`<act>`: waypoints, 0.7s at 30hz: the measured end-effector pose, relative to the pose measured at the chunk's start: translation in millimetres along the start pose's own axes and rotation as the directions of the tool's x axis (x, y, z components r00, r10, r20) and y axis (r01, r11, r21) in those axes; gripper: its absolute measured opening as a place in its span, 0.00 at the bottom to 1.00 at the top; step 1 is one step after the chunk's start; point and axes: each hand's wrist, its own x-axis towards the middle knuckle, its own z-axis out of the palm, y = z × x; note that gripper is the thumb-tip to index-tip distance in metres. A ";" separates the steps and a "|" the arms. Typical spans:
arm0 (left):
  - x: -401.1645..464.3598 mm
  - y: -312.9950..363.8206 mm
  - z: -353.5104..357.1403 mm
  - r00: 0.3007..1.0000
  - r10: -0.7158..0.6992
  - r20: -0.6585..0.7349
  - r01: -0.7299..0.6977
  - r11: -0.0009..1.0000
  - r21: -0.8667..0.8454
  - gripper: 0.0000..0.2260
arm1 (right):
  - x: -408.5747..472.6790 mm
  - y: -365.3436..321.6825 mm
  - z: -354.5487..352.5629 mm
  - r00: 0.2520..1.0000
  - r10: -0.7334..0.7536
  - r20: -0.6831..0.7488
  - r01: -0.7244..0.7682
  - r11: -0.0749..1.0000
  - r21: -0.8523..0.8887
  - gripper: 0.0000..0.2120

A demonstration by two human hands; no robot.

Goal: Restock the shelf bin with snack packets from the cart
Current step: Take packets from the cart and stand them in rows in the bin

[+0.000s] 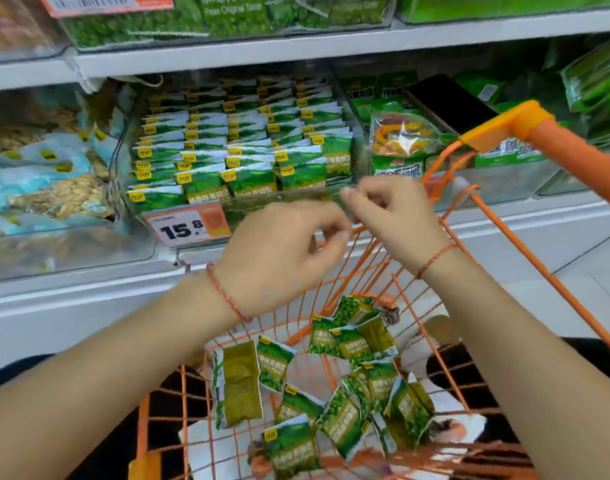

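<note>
A clear shelf bin (248, 199) holds several rows of small green snack packets (248, 140) standing on edge. Below it, an orange wire cart (331, 379) holds several loose green packets (334, 386) lying flat. Both hands hover above the cart, just in front of the bin's front wall. My left hand (279, 251) has its fingers curled loosely and holds nothing I can see. My right hand (390, 216) is close beside it, fingers also curled, with no packet visible in it. Both hands are blurred by motion.
A price tag reading 15.8 (186, 226) hangs on the bin front. The cart's orange handle (539, 140) rises at the right. Neighbouring bins hold pale blue packets (44, 181) on the left and other green bags (400, 140) on the right. Another shelf of green packets runs above.
</note>
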 end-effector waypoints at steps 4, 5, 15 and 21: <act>-52.1 -11.0 40.2 0.599 -0.291 0.746 -0.035 0.921 0.387 0.12 | -23.1 -4.7 7.3 0.674 0.376 0.636 -0.241 0.926 -0.291 0.19; -58.6 -18.7 50.0 0.470 -0.358 0.807 -0.075 0.894 0.441 0.12 | -29.5 1.6 11.3 0.546 0.479 0.687 -0.221 0.874 -0.433 0.18; -74.1 -64.7 122.3 0.296 -0.544 0.785 0.083 0.834 0.546 0.26 | -84.5 82.4 81.2 0.383 0.740 0.553 0.272 0.481 -0.833 0.34; -81.1 -79.5 132.9 0.438 -0.532 0.725 0.155 0.839 0.522 0.20 | -93.3 80.0 110.9 0.362 0.774 0.519 0.289 0.436 -0.852 0.21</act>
